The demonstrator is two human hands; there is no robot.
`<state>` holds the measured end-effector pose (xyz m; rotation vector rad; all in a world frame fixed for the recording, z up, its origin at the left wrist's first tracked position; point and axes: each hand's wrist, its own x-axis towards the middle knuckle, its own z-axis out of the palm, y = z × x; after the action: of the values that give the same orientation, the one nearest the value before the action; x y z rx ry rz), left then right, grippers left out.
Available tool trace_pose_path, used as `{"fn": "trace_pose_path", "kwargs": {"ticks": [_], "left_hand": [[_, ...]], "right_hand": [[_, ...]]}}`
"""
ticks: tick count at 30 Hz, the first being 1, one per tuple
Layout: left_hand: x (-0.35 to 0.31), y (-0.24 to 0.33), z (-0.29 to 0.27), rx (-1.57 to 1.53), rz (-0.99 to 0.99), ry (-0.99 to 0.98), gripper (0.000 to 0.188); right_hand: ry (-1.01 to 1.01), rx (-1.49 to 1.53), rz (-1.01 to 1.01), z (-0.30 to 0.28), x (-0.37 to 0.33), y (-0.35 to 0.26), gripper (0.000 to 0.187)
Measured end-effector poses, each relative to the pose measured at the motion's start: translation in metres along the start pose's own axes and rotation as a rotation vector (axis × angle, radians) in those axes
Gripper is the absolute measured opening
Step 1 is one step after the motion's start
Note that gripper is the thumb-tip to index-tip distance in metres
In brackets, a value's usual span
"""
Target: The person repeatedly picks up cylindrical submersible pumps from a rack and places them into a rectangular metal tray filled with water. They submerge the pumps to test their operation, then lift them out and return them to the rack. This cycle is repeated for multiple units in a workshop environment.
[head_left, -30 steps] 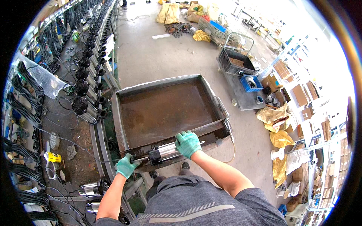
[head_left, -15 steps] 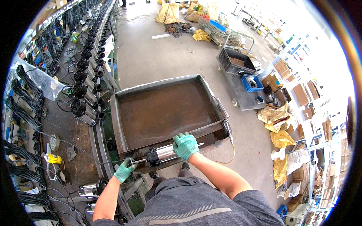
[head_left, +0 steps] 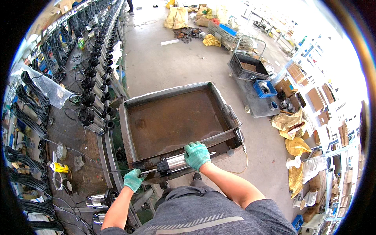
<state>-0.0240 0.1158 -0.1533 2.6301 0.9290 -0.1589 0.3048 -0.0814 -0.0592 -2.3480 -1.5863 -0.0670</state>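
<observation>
A silver cylindrical pump [head_left: 172, 164] with a black ribbed end lies across the near edge of a metal tank [head_left: 128, 135] of brown, murky water. My right hand [head_left: 197, 155], in a green glove, is wrapped over the pump's silver body near its right end. At the pump's left, my left hand [head_left: 134, 180], also gloved in green, is closed around the outer end of a thin metal rod [head_left: 149, 171]. The rod reaches to the black end of the pump. A dark cable runs leftward past my left hand.
Rows of similar pumps [head_left: 92, 120] stand along the left rack. Two more lie by my left forearm, near a yellow can [head_left: 59, 167]. A hose [head_left: 247, 160] hangs at the tank's right corner. Farther right stands a cart [head_left: 261, 107] with a black crate [head_left: 248, 66] and a blue bin [head_left: 264, 89].
The whole view has shifted slightly, with the scene lower and farther right. My left hand's fingers look more tightly curled at the rod; my right hand stays on the pump.
</observation>
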Motion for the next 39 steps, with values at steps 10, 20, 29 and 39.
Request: {"fn": "trace_pose_path", "kwargs": {"ticks": [10,20,29,39], "left_hand": [[-0.003,0.005,-0.020,-1.514,-0.565,-0.502,0.021],[0.024,-0.015,-0.017,-0.594,-0.196,-0.570,0.035],[0.000,0.012,0.002,-0.001,0.005,0.139,0.031],[0.012,-0.001,-0.003,-0.840,-0.520,-0.331,0.036]], "right_hand": [[0.022,-0.005,-0.015,0.008,0.001,0.002,0.011],[-0.042,-0.008,0.003,0.006,0.002,0.003,0.013],[-0.062,-0.005,0.021,0.005,0.003,0.002,0.015],[-0.098,0.008,-0.003,0.003,0.004,0.002,0.016]]}}
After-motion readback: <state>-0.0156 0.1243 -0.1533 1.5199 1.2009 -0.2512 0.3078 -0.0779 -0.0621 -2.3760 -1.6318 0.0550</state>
